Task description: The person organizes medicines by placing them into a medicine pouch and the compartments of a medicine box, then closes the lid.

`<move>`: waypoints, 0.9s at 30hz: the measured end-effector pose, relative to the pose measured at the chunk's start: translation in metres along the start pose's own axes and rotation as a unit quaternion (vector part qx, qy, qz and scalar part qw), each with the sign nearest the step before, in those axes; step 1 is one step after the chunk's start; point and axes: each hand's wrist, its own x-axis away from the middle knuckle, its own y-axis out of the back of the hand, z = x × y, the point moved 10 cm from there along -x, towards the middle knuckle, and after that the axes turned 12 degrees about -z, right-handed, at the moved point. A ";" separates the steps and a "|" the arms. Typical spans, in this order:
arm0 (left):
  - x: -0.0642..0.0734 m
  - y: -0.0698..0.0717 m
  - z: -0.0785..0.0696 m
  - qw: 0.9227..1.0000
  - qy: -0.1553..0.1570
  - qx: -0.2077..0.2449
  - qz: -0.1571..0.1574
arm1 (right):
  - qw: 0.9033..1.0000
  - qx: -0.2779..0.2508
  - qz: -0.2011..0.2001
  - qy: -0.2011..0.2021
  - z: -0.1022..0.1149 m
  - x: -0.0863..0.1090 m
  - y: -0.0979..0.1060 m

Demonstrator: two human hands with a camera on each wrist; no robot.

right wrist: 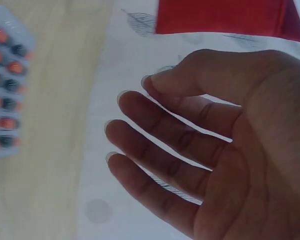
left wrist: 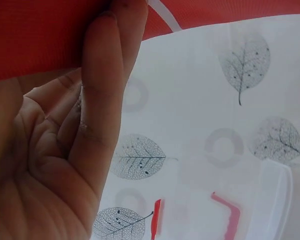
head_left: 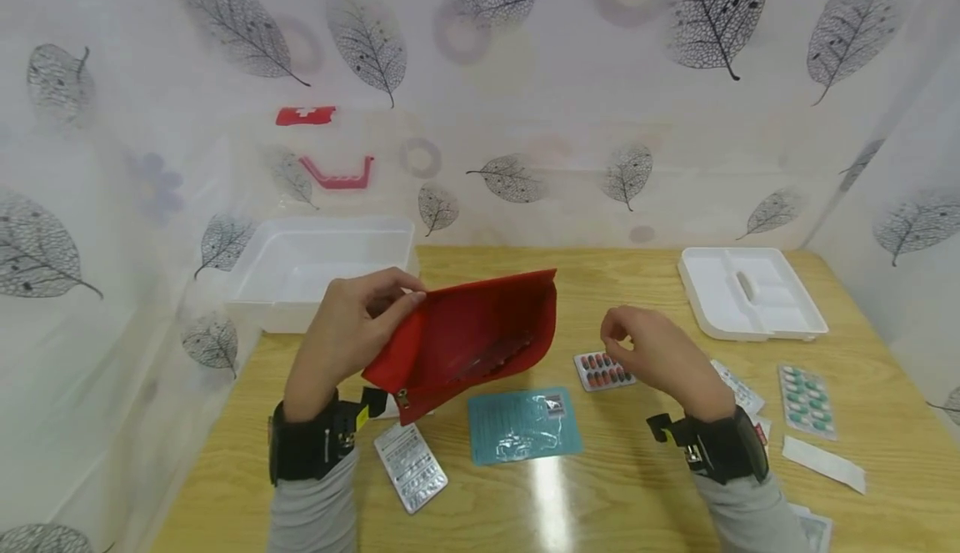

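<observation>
My left hand grips the near-left top edge of a red zippered pouch, thumb on one side and fingers on the other. The pouch is tilted, its mouth spread, and something clear and shiny shows inside. Held over the table, my right hand has nothing in it; its fingers are loosely bent in the right wrist view. Close to its fingertips lies a blister pack of red and black capsules. Below the pouch are a teal packet and a silver blister pack, foil side up.
At the back left stands a white box with its clear lid up, bearing a red handle. A white divided tray sits back right. Green-and-white capsules and a white paper strip lie at right.
</observation>
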 end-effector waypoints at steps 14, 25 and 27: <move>0.001 0.000 -0.003 1.000 0.000 0.003 0.006 | 0.992 -0.027 0.117 -0.046 -0.046 0.003 -0.056; 0.001 -0.002 -0.004 1.000 -0.001 -0.001 0.009 | 0.991 -0.014 0.127 -0.026 -0.040 0.009 -0.056; 0.001 -0.002 -0.005 1.000 -0.004 -0.002 0.008 | 0.992 -0.012 0.124 -0.034 -0.039 0.009 -0.055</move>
